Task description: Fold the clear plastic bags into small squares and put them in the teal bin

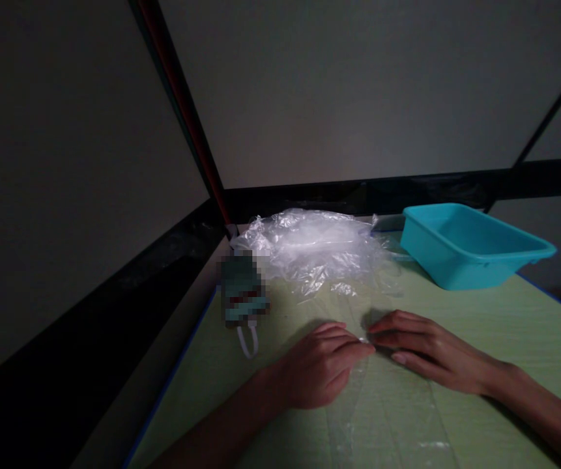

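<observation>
A clear plastic bag [392, 417] lies flat on the table, its near end running out of the bottom of the view. My left hand [322, 368] is closed over the far part of it, fingers curled and index finger pointing right, with a shiny bit of plastic at the fingertips. Just to the right, my right hand [424, 345] rests palm down with its fingers stretched and the thumb apart, the fingertips close to those of my left hand. Beyond both hands sits a crumpled pile of clear plastic bags [319, 251].
At the back right of the pale green table [519, 352] stands a turquoise plastic basin [470, 264]. A blurred-out dark green item [244, 290] with a white strap lies near the left edge. Grey panels with dark frames rise behind and to the left.
</observation>
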{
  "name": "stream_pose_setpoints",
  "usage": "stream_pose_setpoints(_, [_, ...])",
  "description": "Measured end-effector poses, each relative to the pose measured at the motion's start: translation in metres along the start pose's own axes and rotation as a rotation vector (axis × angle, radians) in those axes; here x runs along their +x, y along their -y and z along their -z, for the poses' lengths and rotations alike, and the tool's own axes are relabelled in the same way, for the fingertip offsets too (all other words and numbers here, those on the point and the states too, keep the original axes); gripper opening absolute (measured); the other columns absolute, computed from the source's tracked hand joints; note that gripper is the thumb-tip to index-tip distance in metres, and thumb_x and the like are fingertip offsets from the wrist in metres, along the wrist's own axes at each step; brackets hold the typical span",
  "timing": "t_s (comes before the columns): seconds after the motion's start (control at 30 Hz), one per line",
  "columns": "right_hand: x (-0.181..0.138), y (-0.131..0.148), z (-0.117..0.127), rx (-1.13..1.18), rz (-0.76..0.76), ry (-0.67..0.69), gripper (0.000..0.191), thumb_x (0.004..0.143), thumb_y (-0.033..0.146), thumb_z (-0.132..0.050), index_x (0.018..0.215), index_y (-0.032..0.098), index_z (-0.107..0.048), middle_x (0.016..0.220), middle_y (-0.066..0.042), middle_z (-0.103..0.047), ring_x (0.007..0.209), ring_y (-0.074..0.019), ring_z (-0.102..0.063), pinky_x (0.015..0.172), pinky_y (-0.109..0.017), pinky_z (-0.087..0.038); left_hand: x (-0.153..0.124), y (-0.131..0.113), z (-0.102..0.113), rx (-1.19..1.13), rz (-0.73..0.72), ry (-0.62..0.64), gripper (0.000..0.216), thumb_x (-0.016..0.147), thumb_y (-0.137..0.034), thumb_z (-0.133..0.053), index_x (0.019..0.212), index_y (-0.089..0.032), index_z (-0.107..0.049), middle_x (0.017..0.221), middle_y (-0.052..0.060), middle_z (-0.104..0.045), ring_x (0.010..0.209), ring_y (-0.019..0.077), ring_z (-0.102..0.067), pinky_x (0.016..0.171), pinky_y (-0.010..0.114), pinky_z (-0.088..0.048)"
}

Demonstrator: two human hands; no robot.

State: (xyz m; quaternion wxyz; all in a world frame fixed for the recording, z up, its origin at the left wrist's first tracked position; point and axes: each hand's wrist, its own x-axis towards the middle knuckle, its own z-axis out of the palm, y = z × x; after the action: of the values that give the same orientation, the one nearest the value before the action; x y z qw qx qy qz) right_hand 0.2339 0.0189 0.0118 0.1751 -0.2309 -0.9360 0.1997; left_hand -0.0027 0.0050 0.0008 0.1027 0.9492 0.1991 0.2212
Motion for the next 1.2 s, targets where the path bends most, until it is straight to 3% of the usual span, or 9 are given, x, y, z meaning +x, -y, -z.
stream_pose_setpoints(0.1, [0.0,0.002,0.0,0.041,-0.018,-0.011,0.025,0.091,0.024,-0.04,0.108,0.017,-0.056,0.103,-0.009,-0.058,0.097,-0.0194,-0.052,0.084,-0.036,-0.042,0.001,-0.001,0.0,-0.074,0.048,-0.018,0.032,0.08,-0.007,-0.038,0.109,-0.012,-0.051,0.095,0.009,-0.063,0.089,0.0156,-0.057,0.091,0.035,-0.039])
stream_pose_setpoints(0.17, [-0.001,0.002,-0.001,0.078,-0.063,-0.027,0.023,0.092,0.025,-0.036,0.094,0.017,-0.058,0.089,-0.007,-0.058,0.085,-0.018,-0.054,0.074,-0.033,-0.044,0.002,-0.003,0.001,-0.218,0.144,-0.062,0.03,0.079,-0.007,-0.04,0.105,-0.013,-0.054,0.095,0.008,-0.064,0.088,0.0155,-0.058,0.087,0.032,-0.042])
stream_pose_setpoints(0.37, [-0.004,0.0,-0.009,0.259,-0.226,-0.175,0.039,0.093,0.037,-0.032,0.059,0.019,-0.042,0.061,0.001,-0.042,0.055,-0.0119,-0.044,0.051,-0.025,-0.036,0.005,-0.002,-0.004,-0.98,0.399,-0.245,0.02,0.081,-0.019,-0.049,0.096,-0.011,-0.058,0.093,0.01,-0.067,0.088,0.0186,-0.063,0.08,0.033,-0.047])
stream_pose_setpoints(0.47, [-0.003,-0.002,-0.011,0.385,-0.32,-0.229,0.045,0.09,0.044,-0.034,0.053,0.019,-0.038,0.054,0.003,-0.038,0.05,-0.0108,-0.039,0.047,-0.024,-0.033,0.004,0.005,-0.007,-1.266,0.461,-0.224,0.023,0.08,-0.023,-0.052,0.098,-0.011,-0.059,0.095,0.012,-0.067,0.092,0.0209,-0.062,0.085,0.038,-0.044])
stream_pose_setpoints(0.57, [-0.001,-0.004,-0.011,0.522,-0.425,-0.271,0.049,0.086,0.053,-0.036,0.051,0.019,-0.039,0.051,0.003,-0.039,0.05,-0.0118,-0.04,0.052,-0.026,-0.037,0.001,0.013,-0.006,-1.441,0.494,-0.122,0.028,0.079,-0.021,-0.052,0.105,-0.011,-0.057,0.107,0.015,-0.063,0.101,0.0228,-0.059,0.092,0.041,-0.039])
stream_pose_setpoints(0.73, [-0.002,0.004,-0.004,0.614,-0.478,-0.291,0.051,0.086,0.056,-0.033,0.05,0.019,-0.04,0.05,0.003,-0.04,0.053,-0.0136,-0.045,0.062,-0.03,-0.042,-0.007,0.022,0.008,-1.576,0.483,0.015,0.037,0.082,-0.019,-0.046,0.118,-0.011,-0.051,0.124,0.016,-0.05,0.114,0.0225,-0.048,0.099,0.043,-0.03])
stream_pose_setpoints(0.87, [-0.009,0.021,-0.01,0.763,-0.471,-0.22,0.05,0.088,0.052,-0.032,0.051,0.02,-0.042,0.053,0.001,-0.042,0.057,-0.0152,-0.047,0.072,-0.035,-0.042,-0.017,0.017,0.017,-1.633,0.382,0.168,0.043,0.085,-0.021,-0.044,0.126,-0.01,-0.042,0.133,0.016,-0.04,0.122,0.0216,-0.038,0.103,0.042,-0.023])
stream_pose_setpoints(1.07, [-0.019,0.032,-0.028,0.786,-0.491,-0.135,0.049,0.089,0.05,-0.029,0.053,0.02,-0.041,0.057,0.0,-0.043,0.063,-0.0171,-0.048,0.067,-0.034,-0.039,-0.027,0.008,0.015,-1.555,0.258,0.311,0.046,0.086,-0.011,-0.033,0.132,-0.013,-0.034,0.137,0.009,-0.034,0.126,0.017,-0.029,0.101,0.039,-0.021])
stream_pose_setpoints(1.2, [-0.023,0.028,-0.034,0.736,-0.495,-0.138,0.047,0.09,0.047,-0.028,0.054,0.02,-0.04,0.057,0.001,-0.042,0.061,-0.0161,-0.047,0.065,-0.032,-0.039,-0.027,0.007,0.012,-1.532,0.249,0.351,0.05,0.084,-0.015,-0.043,0.133,-0.013,-0.033,0.137,0.011,-0.034,0.127,0.0179,-0.03,0.102,0.039,-0.022])
